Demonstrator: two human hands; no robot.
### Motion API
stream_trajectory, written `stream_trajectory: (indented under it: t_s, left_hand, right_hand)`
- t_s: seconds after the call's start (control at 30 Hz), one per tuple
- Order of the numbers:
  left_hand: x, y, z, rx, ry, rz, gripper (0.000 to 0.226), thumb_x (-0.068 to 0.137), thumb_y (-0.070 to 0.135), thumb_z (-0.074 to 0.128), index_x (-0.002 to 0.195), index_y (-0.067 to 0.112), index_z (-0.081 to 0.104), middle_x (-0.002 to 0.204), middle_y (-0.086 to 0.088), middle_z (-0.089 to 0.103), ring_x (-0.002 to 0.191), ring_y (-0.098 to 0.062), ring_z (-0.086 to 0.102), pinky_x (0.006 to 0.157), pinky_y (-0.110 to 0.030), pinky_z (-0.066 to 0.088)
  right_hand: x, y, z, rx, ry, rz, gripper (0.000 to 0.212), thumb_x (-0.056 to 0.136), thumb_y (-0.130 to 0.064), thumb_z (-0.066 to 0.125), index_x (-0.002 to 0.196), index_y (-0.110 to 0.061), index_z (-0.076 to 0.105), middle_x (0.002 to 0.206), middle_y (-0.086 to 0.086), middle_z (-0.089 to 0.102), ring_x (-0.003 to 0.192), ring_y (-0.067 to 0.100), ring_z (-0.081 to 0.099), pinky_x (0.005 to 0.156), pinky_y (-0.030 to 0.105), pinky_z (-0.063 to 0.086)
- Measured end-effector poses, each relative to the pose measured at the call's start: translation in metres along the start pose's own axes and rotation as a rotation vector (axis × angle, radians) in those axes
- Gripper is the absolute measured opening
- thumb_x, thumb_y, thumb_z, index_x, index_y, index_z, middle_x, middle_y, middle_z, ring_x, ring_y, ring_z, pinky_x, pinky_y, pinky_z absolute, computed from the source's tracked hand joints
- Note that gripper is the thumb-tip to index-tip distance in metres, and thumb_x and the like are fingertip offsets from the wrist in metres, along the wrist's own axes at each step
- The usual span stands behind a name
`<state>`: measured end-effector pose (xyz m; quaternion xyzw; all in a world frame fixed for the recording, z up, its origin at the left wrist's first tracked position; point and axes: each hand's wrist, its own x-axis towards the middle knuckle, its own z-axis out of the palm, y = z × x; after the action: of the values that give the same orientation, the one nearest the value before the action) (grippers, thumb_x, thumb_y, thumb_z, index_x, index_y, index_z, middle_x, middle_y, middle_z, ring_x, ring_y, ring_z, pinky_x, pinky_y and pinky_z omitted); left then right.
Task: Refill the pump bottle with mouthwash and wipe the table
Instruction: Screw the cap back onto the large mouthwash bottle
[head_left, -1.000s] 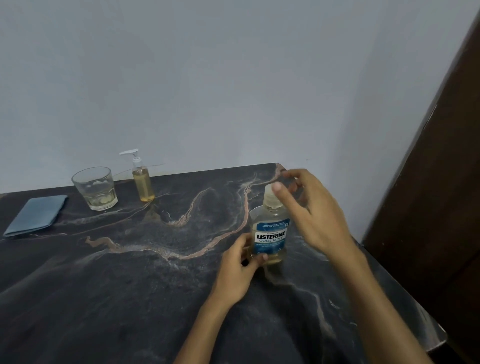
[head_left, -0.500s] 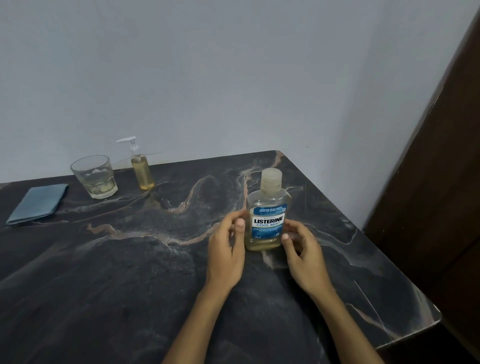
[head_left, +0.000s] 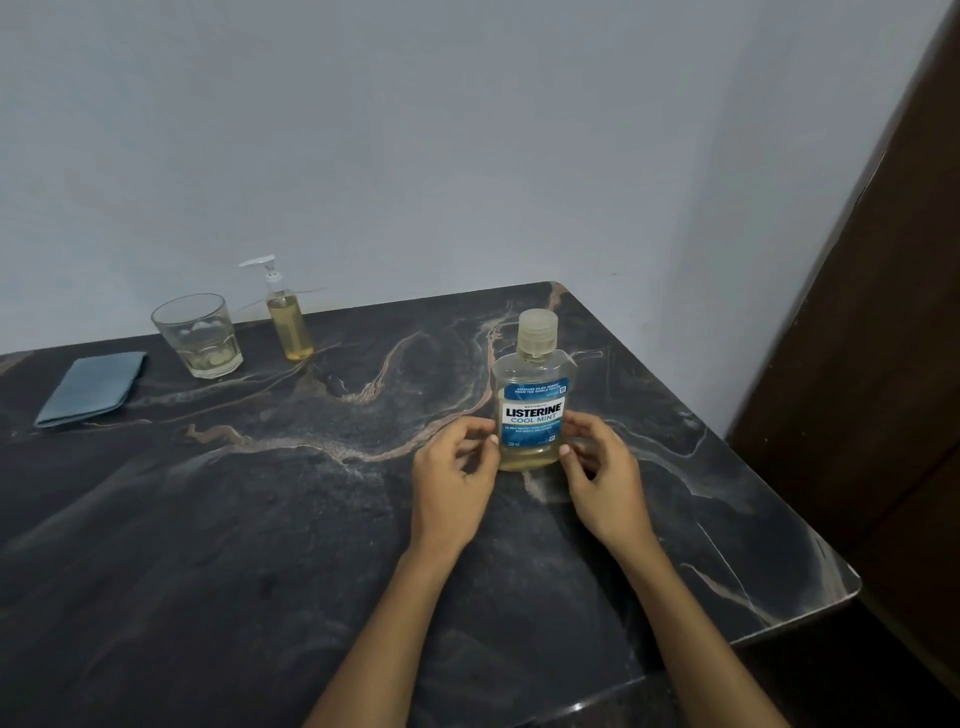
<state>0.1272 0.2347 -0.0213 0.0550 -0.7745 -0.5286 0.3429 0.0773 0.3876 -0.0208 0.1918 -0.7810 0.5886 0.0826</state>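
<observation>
Both hands (head_left: 530, 478) now flank the capped, low-filled mouthwash bottle (head_left: 533, 400).

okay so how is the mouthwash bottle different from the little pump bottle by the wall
The mouthwash bottle is wide and flat-shouldered; the pump bottle is slim and narrow.
The mouthwash bottle carries a blue and white label; the pump bottle shows none.
The mouthwash bottle has a plain round cap; the pump bottle has a white pump head.
The left hand and right hand grip the mouthwash bottle; the pump bottle stands untouched.
Both are clear, upright, with yellowish liquid.
</observation>
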Motion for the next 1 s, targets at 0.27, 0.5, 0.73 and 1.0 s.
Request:
stream_trajectory:
  t_s: [0.27, 0.5, 0.73, 1.0]
  left_hand:
    - [-0.003, -0.001, 0.0, 0.026, -0.024, -0.026, 0.022, 0.08, 0.007, 0.07, 0.1, 0.017, 0.069, 0.085, 0.025, 0.062, 0.078, 0.007, 0.066, 0.066, -0.013, 0.054]
    - [-0.006, 0.001, -0.003, 0.114, -0.132, -0.04, 0.048, 0.077, 0.013, 0.072, 0.123, 0.017, 0.06, 0.109, 0.013, 0.06, 0.083, 0.004, 0.063, 0.07, -0.01, 0.052]
    - [-0.01, 0.01, -0.007, 0.272, -0.142, 0.067, 0.044, 0.076, 0.016, 0.072, 0.119, 0.015, 0.061, 0.113, 0.001, 0.066, 0.078, -0.004, 0.065, 0.072, -0.024, 0.058]
    - [-0.013, 0.02, -0.008, 0.383, -0.165, 0.098, 0.043, 0.078, 0.018, 0.069, 0.119, 0.016, 0.058, 0.11, 0.001, 0.066, 0.077, -0.008, 0.067, 0.074, -0.035, 0.058]
  right_hand:
    - [0.0, -0.003, 0.002, -0.032, 0.042, 0.02, 0.036, 0.087, 0.006, 0.059, 0.116, -0.015, 0.06, 0.113, -0.004, 0.062, 0.095, -0.004, 0.059, 0.075, 0.003, 0.046]
    - [-0.003, -0.007, 0.003, -0.066, 0.055, 0.046, 0.039, 0.086, 0.01, 0.058, 0.117, -0.014, 0.061, 0.105, -0.012, 0.06, 0.088, -0.012, 0.055, 0.069, -0.002, 0.042]
    - [-0.005, -0.008, 0.004, -0.079, 0.049, 0.059, 0.041, 0.087, 0.007, 0.058, 0.122, -0.016, 0.06, 0.106, -0.008, 0.061, 0.095, 0.001, 0.057, 0.069, 0.0, 0.043]
    - [-0.008, -0.013, 0.003, -0.107, 0.063, 0.074, 0.041, 0.087, 0.004, 0.061, 0.123, -0.016, 0.059, 0.114, 0.001, 0.064, 0.095, 0.003, 0.057, 0.068, 0.002, 0.041]
